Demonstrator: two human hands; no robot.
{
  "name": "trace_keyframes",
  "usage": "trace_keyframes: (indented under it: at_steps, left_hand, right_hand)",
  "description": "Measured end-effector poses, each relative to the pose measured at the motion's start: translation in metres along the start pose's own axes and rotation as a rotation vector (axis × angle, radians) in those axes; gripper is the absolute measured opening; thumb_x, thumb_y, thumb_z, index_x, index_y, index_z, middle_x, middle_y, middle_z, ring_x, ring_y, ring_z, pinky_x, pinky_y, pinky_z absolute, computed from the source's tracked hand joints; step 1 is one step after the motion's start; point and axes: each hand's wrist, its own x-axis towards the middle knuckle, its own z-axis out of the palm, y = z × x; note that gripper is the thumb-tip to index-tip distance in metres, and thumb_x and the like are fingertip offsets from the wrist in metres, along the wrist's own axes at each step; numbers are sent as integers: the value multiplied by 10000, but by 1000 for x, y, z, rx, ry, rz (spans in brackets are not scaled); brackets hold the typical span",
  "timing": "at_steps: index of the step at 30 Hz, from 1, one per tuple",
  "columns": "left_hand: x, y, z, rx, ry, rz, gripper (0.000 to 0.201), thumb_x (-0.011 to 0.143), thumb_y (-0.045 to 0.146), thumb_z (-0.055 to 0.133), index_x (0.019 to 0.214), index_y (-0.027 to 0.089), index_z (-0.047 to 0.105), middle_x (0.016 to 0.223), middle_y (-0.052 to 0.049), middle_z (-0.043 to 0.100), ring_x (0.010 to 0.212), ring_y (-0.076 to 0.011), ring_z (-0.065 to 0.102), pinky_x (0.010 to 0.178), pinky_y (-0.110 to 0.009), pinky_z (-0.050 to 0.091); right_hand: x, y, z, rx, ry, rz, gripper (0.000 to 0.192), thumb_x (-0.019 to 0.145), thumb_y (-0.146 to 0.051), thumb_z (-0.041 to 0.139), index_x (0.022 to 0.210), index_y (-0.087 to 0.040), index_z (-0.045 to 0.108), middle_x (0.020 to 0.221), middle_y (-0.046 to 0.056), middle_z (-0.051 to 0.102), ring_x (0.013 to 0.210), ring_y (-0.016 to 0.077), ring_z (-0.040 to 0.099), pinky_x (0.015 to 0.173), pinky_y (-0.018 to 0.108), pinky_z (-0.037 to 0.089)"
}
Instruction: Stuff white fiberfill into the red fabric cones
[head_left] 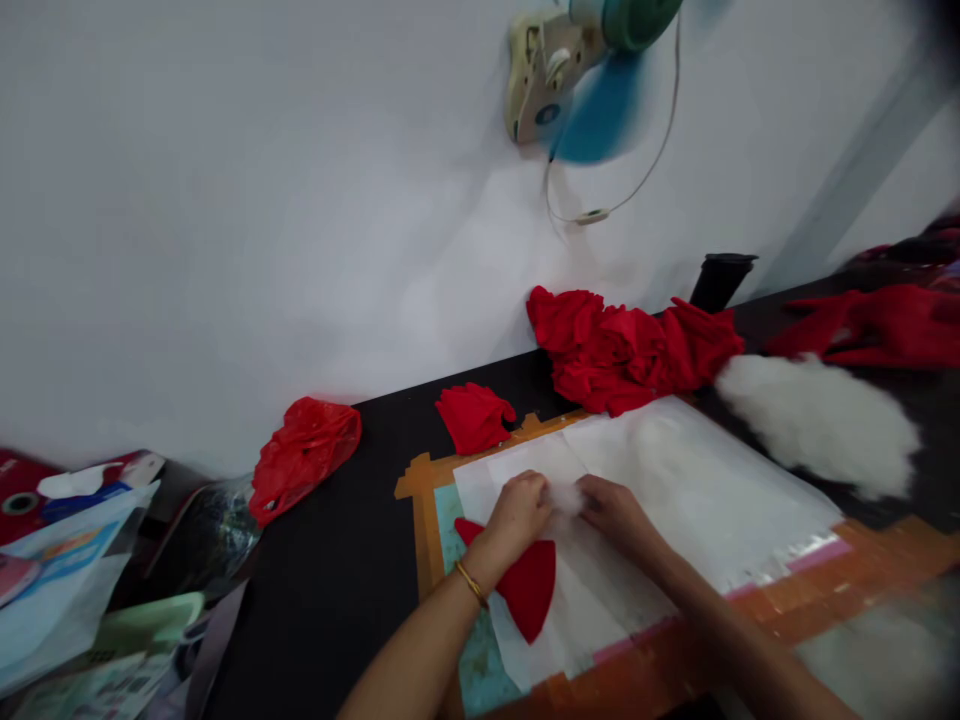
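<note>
Both hands meet over a white sheet [705, 500] on the table, a small tuft of white stuffing fibre [565, 498] stretched between them. My left hand [521, 515] has its fingers closed on the tuft's left side; a gold bangle circles that wrist. My right hand [611, 510] pinches the other side of the tuft. Partly under my left wrist lies a red pointed fabric piece [531, 590], flat on the sheet. A big heap of white stuffing [821, 425] rests on the black table at the right.
Crumpled red fabric [630, 345] is piled at the back, with a smaller red fabric bundle [474, 415] to its left. A red plastic bag [306, 450] sits farther left. Orange tape [426, 520] borders the work area. A fan [600, 100] hangs on the wall.
</note>
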Motion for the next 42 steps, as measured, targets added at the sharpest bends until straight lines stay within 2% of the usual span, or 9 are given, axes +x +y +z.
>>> trace_keyframes:
  at_steps: [5, 11, 16, 22, 26, 31, 35, 38, 42]
  left_hand:
    - [1, -10, -13, 7, 85, -34, 114, 794, 114, 544, 786, 179, 638, 863, -56, 666, 830, -199, 609, 832, -335, 475]
    - [-7, -7, -13, 8, 105, 11, 163, 806, 153, 593, 960, 168, 645, 1014, -79, 663, 1002, -225, 580, 935, -362, 449]
    - [-9, 5, -3, -2, 65, 100, 461, 735, 269, 735, 1169, 208, 592, 1175, -73, 619, 1136, -238, 527, 999, -370, 423]
    - [1, 0, 9, 66, 16, 14, 111, 779, 96, 565, 795, 184, 631, 832, -38, 653, 800, -193, 601, 782, -309, 473]
    - [3, -13, -2, 65, 102, -33, 141, 784, 77, 531, 756, 179, 624, 786, -34, 654, 752, -185, 593, 753, -307, 464]
    - [-2, -13, -11, 54, 204, -10, 116, 816, 127, 569, 854, 188, 659, 931, -52, 682, 964, -216, 585, 901, -355, 452]
    - [-14, -9, -25, 59, 245, 18, 253, 786, 203, 665, 1038, 191, 655, 1098, -76, 646, 1080, -237, 547, 984, -394, 418]
    - [-23, -11, -39, 55, 162, -42, 294, 787, 212, 650, 1080, 195, 637, 1024, -58, 630, 968, -215, 592, 882, -357, 471]
    - [-26, -11, -39, 60, 38, -103, 307, 762, 199, 656, 1068, 187, 638, 886, -25, 637, 858, -202, 616, 829, -341, 486]
  right_hand:
    - [-7, 13, -21, -17, 27, 68, 138, 718, -179, 485, 802, -207, 592, 805, 45, 652, 744, 215, 611, 711, 333, 479]
    - [-12, 10, -39, 64, -18, -7, 549, 780, -337, 639, 1306, -248, 511, 1181, 66, 615, 828, 179, 602, 763, 317, 516]
    - [-7, -4, -28, 154, 10, 76, 369, 796, -334, 585, 1142, -213, 627, 954, 44, 679, 628, 148, 564, 649, 291, 493]
    - [-2, -17, -3, 265, -27, 223, 163, 801, -342, 457, 726, -225, 543, 493, -49, 553, 427, 142, 525, 463, 245, 407]
    - [-4, -4, -19, 232, 26, 293, 202, 797, -407, 454, 722, -235, 528, 467, -53, 548, 418, 152, 538, 470, 253, 414]
    - [-7, 7, -28, 153, 61, 301, 214, 799, -413, 470, 744, -232, 569, 533, -22, 593, 496, 180, 579, 527, 287, 447]
    - [-17, 9, -36, 41, 133, 166, 376, 794, -374, 564, 1129, -208, 606, 967, 75, 683, 705, 202, 623, 701, 349, 508]
    - [-23, 3, -43, -50, 162, -65, 454, 857, -310, 545, 1304, -231, 516, 1275, 121, 567, 902, 214, 625, 772, 350, 528]
    - [-20, -11, -30, -80, -23, -197, 344, 846, -167, 519, 1169, -248, 609, 1164, 91, 632, 1066, 238, 592, 891, 369, 496]
